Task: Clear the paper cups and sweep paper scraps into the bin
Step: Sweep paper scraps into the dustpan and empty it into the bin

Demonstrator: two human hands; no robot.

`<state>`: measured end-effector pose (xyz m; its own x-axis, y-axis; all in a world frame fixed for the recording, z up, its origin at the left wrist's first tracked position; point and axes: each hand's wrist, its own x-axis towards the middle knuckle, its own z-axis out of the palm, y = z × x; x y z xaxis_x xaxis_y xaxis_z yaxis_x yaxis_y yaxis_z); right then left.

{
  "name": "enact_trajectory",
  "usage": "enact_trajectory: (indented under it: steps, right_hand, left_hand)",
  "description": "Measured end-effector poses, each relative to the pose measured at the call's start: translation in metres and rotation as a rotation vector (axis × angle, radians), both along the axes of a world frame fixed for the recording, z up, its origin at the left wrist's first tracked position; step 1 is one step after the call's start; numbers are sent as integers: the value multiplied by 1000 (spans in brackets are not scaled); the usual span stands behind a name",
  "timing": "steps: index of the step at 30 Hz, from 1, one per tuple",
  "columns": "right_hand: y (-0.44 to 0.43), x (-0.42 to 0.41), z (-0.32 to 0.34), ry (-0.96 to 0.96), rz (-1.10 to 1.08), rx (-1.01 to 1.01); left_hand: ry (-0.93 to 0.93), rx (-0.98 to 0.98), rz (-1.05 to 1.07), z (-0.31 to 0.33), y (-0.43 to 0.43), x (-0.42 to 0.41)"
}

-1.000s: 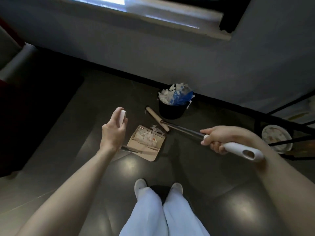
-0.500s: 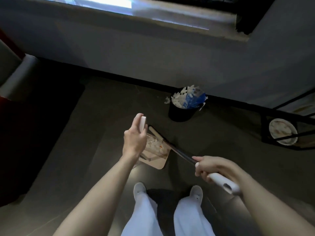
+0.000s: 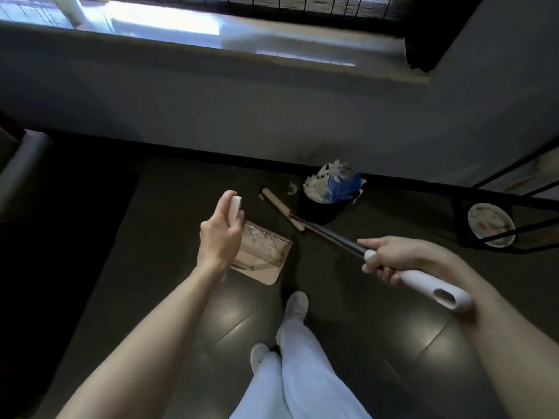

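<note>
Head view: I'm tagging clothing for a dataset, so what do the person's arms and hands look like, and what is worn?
The left arm and right arm are bare, no sleeves in view. The left hand and right hand have no gloves; no ring, watch or bracelet shows. Below are pale loose trousers and white shoes.

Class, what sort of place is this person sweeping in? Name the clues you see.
Probably an indoor room by a window: a dark glossy floor, a bright window ledge, and a small bin heaped with paper.

One bin [image 3: 320,211]; one dustpan [image 3: 272,269]; one broom [image 3: 329,235]; two hands [image 3: 220,237] [image 3: 390,260].
</note>
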<state>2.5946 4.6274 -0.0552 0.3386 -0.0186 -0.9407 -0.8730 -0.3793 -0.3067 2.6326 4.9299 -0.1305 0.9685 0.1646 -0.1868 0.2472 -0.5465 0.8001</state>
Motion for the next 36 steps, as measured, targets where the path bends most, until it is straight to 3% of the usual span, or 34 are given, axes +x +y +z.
enact_trajectory:
  steps: [10, 18, 31, 36]
  right_hand:
    - [24, 94, -2, -29, -111, 39]
    - [61, 124, -5, 92, -206, 17]
    - [193, 150, -15, 110, -838, 64]
    - [215, 196, -28, 122, -941, 62]
  left_hand:
    - [-15, 35, -75, 23, 18, 85]
    - [-11, -3, -197, 19, 43, 158]
    - [97, -20, -678, 11, 127, 268]
    - [139, -21, -678, 2, 145, 301]
